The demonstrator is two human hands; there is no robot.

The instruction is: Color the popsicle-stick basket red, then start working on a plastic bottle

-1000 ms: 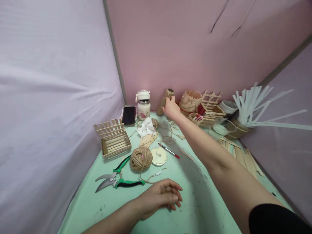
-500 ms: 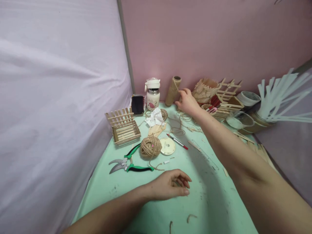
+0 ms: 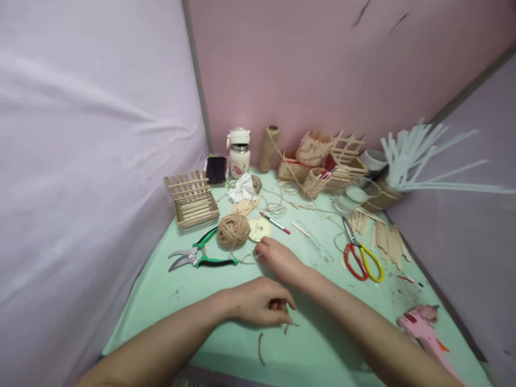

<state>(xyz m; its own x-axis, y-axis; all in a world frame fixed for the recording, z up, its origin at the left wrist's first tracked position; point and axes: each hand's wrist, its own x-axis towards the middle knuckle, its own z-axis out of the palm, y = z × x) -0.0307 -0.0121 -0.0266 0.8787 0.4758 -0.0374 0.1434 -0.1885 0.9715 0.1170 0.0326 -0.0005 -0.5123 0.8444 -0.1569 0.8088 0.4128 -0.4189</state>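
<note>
Beside the round cream lid (image 3: 260, 230), my right hand (image 3: 280, 260) reaches low over the table with its fingers pinched together. A small white piece is at those fingertips, mostly covered by them. My left hand (image 3: 262, 302) rests nearer the front edge, fingers loosely curled, with a gap between thumb and forefinger and nothing seen in it. Short scraps of twine (image 3: 261, 349) lie just in front of it. To the left are a ball of jute twine (image 3: 234, 230) and green-handled pruning shears (image 3: 203, 262), blades apart.
Behind stand a stick-built crate (image 3: 197, 209), a white bottle (image 3: 239, 158), a cardboard tube (image 3: 269, 148) and craft-stick baskets (image 3: 316, 183). A red pen (image 3: 276, 223) lies mid-table. Scissors (image 3: 358, 258), wooden sticks (image 3: 387, 244) and a pink glue gun (image 3: 423, 330) are at right.
My right hand has come back from beside the cardboard tube to the table near the lid, its fingers closing at the small white piece. My left hand stays in nearly the same place. The view has shifted right.
</note>
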